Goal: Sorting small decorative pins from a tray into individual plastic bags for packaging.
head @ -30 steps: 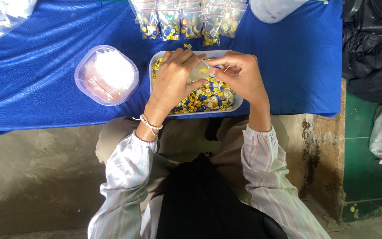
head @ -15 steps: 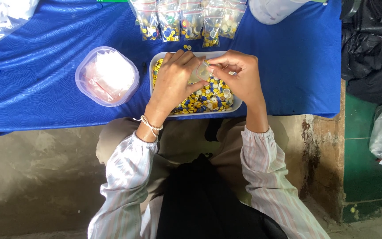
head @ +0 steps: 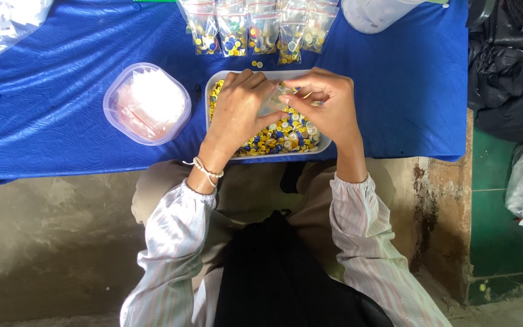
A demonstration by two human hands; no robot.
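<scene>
Sitting at a table draped in a blue cloth (head: 62, 121), the person works both hands over a white rectangular plastic tray (head: 219, 82) heaped with small yellow, blue and white buttons (head: 279, 133); the left hand (head: 240, 109) and right hand (head: 325, 106) meet above it, fingers curled closed around a small clear plastic bag (head: 276, 100) pinched between them. Just beside the tray on the left stands a round clear plastic tub (head: 146, 103) holding empty bags, and beyond the tray lies a row of filled clear button bags (head: 255, 27).
</scene>
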